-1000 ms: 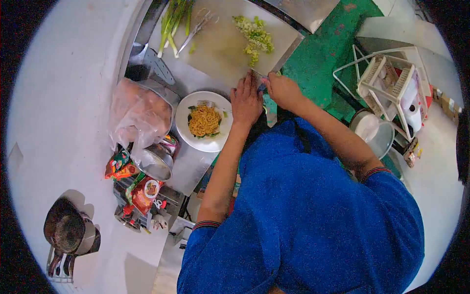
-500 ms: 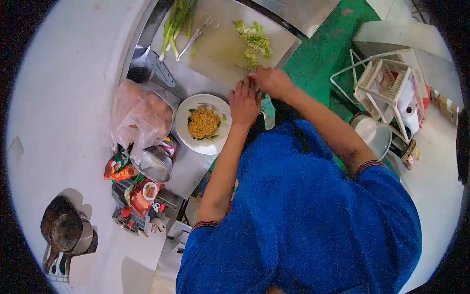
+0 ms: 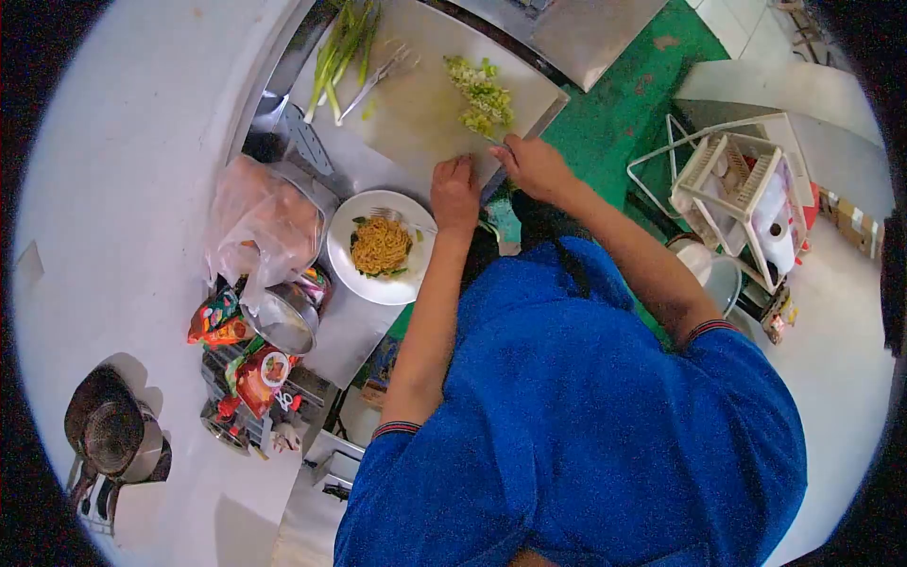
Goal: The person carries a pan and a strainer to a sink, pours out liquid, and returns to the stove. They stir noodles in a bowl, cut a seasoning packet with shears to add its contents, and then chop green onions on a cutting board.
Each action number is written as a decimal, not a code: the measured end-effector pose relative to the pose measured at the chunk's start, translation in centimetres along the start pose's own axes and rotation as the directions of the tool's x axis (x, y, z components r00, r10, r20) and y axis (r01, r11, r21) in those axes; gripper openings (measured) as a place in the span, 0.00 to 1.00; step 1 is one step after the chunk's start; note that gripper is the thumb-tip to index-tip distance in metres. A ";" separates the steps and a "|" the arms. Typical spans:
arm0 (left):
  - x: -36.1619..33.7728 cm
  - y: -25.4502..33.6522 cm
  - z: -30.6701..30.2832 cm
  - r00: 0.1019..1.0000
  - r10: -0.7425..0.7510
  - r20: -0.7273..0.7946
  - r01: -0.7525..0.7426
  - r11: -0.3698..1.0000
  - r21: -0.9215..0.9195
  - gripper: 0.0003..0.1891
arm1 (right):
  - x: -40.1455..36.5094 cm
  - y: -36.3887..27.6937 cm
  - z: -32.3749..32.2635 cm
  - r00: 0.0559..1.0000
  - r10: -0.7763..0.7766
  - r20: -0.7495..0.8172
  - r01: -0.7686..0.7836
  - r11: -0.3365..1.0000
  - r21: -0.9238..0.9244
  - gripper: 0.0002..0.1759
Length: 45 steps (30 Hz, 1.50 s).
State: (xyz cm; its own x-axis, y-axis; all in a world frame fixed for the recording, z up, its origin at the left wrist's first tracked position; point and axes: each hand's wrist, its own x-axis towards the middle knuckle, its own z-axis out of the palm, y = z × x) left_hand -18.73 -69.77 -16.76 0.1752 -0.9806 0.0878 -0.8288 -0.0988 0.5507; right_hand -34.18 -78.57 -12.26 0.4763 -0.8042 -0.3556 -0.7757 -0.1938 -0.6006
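My right hand [image 3: 539,170] is closed around a knife [image 3: 493,141], mostly hidden, whose thin blade reaches toward the chopped green vegetable [image 3: 480,94] on the cutting board [image 3: 406,128]. At the board's near edge, my left hand [image 3: 455,194] has its fingers curled in; whatever they may hold is hidden. Long spring onions [image 3: 345,47] lie at the board's far left, beside a shiny metal utensil [image 3: 375,80]. Left of my left wrist stands a white plate [image 3: 347,269] of noodles [image 3: 381,248] with a fork [image 3: 389,214] on it.
A plastic bag [image 3: 260,213] and a metal bowl [image 3: 283,321] sit left of the plate, near several food packets [image 3: 260,378]. A slotted spatula [image 3: 308,142] lies by the board. Pans [image 3: 109,425] are at lower left. A dish rack [image 3: 732,184] stands at right over green floor [image 3: 605,142].
My left hand has drawn its spread fingers into a curl, and the gap between my hands has widened. My right hand has turned, showing more of the blade. The whole view has shifted slightly.
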 end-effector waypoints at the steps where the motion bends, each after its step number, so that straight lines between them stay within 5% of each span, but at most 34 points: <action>1: 0.0 -0.2 0.1 1.000 0.000 0.000 0.000 1.000 0.002 0.12 | -0.1 0.1 0.0 1.000 -0.001 0.000 0.001 1.000 0.001 0.26; 4: 0.0 -0.6 0.5 0.999 0.037 -0.019 -0.037 0.999 0.003 0.12 | -0.4 0.7 0.1 1.000 0.002 0.022 -0.002 1.000 0.020 0.25; 6: -0.2 -0.7 0.7 0.983 0.008 -0.181 -0.017 0.999 -0.048 0.12 | -0.7 1.0 0.2 0.997 0.005 0.074 -0.009 0.998 0.064 0.25; 16: 0.0 -0.8 0.4 0.988 -0.118 -0.100 0.110 0.991 -0.080 0.12 | -2.0 1.6 2.7 0.999 -0.036 -0.016 0.038 0.996 0.083 0.27; 18: -0.1 -1.1 0.3 0.994 0.016 -0.111 -0.022 0.998 -0.058 0.13 | -1.8 1.8 3.4 0.999 -0.011 -0.038 0.014 0.997 0.080 0.27; 31: -0.5 -2.1 0.3 0.992 0.084 -0.089 -0.091 0.992 -0.085 0.13 | -2.4 2.1 3.1 1.000 -0.002 0.009 0.002 0.998 0.069 0.29; 45: 2.3 0.9 0.8 0.986 -0.147 -0.079 0.146 0.989 -0.025 0.10 | -1.7 2.4 2.3 0.996 -0.007 -0.086 0.017 0.993 0.114 0.28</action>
State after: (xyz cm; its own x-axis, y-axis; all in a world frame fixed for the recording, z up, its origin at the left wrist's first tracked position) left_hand -19.54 -72.26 -16.71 0.3367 -0.9389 0.0712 -0.7810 -0.2362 0.5781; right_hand -35.91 -76.37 -14.69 0.4443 -0.8481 -0.2887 -0.7155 -0.1420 -0.6840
